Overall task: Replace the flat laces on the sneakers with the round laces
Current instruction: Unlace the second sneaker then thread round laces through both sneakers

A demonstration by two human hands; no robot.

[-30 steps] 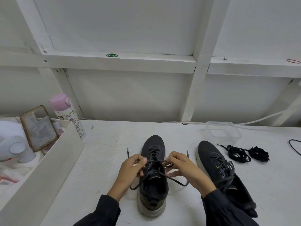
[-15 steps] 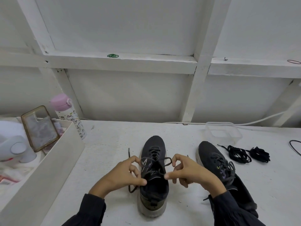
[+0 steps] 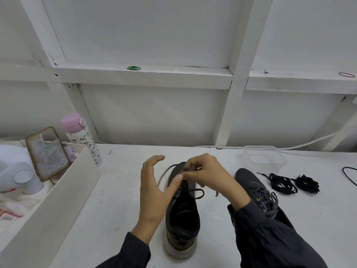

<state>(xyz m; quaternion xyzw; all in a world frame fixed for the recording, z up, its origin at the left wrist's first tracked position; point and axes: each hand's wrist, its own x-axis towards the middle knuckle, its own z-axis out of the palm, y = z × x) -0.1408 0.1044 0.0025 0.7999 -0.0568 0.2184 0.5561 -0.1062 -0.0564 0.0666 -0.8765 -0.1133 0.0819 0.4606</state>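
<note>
Nothing here can be read as text. The pink-capped water bottle [image 3: 85, 144], far left, bears cartoon prints but no readable lettering. A pale mark on the tongue of the middle sneaker [image 3: 182, 215] and a yellow-green mark on the right sneaker [image 3: 249, 180] are too small to read.

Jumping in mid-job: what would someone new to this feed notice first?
Both hands work over the middle sneaker, front and centre on the white table: the right hand pinches its lace above the toe end, while the left hand hovers open beside it. To the right lies the second sneaker, laced, and farther right two bundles of black laces.
</note>
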